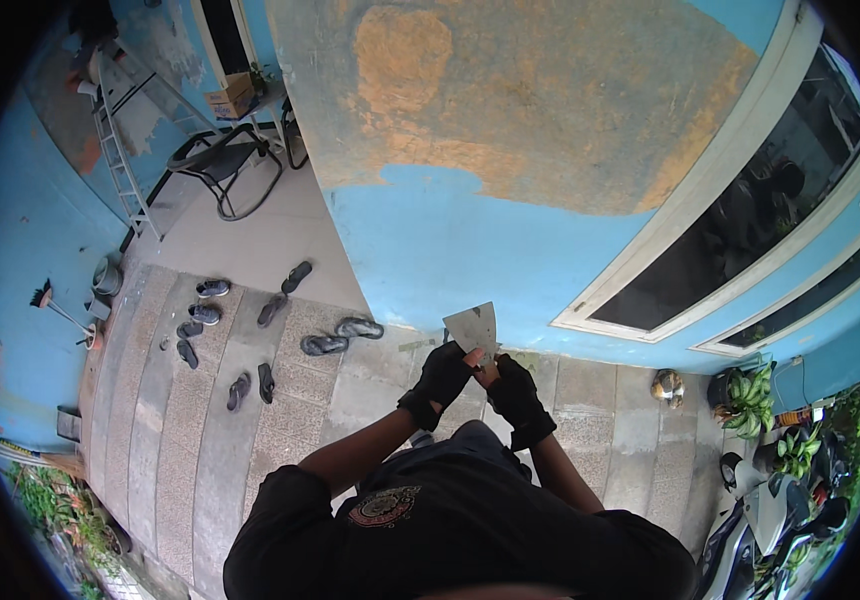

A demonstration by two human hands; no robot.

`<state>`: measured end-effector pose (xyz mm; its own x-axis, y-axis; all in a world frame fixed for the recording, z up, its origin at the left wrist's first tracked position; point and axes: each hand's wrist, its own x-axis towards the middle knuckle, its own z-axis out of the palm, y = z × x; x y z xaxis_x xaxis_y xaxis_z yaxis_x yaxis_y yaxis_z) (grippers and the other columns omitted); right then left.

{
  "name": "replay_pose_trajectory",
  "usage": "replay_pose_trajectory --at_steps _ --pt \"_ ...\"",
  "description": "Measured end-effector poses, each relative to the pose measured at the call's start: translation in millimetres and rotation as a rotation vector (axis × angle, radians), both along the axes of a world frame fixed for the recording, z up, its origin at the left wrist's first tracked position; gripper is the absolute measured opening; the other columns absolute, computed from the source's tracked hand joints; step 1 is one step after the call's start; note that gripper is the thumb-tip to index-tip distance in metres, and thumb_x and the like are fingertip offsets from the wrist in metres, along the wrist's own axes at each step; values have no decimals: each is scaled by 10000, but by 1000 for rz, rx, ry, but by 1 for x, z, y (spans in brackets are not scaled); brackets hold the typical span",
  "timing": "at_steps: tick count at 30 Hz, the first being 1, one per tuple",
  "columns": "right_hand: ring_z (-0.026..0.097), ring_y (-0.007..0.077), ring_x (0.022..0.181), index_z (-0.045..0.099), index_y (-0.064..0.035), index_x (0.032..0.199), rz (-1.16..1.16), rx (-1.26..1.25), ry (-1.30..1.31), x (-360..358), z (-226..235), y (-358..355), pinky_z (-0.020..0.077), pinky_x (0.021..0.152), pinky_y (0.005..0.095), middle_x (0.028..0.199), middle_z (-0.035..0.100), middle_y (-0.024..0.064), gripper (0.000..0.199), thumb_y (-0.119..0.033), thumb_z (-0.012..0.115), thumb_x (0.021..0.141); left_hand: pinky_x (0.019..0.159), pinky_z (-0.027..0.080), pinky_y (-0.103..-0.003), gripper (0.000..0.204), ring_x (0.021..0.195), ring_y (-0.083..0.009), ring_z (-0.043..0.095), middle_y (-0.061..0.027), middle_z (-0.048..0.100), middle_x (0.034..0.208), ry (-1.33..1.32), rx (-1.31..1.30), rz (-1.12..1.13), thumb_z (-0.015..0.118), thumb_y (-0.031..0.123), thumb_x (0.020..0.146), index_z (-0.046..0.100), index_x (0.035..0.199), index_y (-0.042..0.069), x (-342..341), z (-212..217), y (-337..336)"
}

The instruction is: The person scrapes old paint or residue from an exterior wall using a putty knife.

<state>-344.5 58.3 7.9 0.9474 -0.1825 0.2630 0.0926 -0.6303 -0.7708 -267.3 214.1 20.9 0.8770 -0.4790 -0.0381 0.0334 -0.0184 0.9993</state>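
Left hand (444,374) and right hand (516,392), both black-gloved, pinch the base of a flat grey metal scraper (472,326), likely light, stiff and best held there, above the grey tiled floor's (370,377) edge by a blue painted wall (470,250).

One scraper (471,328), two gloved hands (442,377), ten pieces of footwear (323,345), one ladder (120,160), one broom (42,297)
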Motion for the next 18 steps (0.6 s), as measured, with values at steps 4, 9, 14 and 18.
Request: replay_pose_trajectory --at_steps 4,9,14,18 --pt "554 100 580 618 -33 887 59 267 272 -31 49 18 425 509 278 676 593 29 184 -181 722 852 691 505 -289 320 746 -139 644 -62 666 859 94 -127 22 610 298 962 655 1011 -15 -37 24 11" --pt "519 76 559 593 -61 881 101 288 58 -71 45 30 403 489 265 664 569 -16 191 -199 725 884 698 489 -286 285 762 -128 622 -48 657 867 146 -242 45 622 276 956 657 1032 3 -83 37 22" --pt "550 100 570 572 -83 879 76 270 186 -130 37 27 424 499 252 691 575 -4 148 -109 717 873 734 494 -271 312 831 -108 605 -31 670 953 -85 -160 90 625 284 957 652 1119 19 -139 21 15" --pt "594 146 573 553 -56 1027 73 951 355 -198 66 37 460 501 268 742 579 25 180 -47 634 866 790 504 -279 315 913 -105 612 -26 676 1020 115 -148 -76 643 262 955 654 1158 22 -191 20 21"
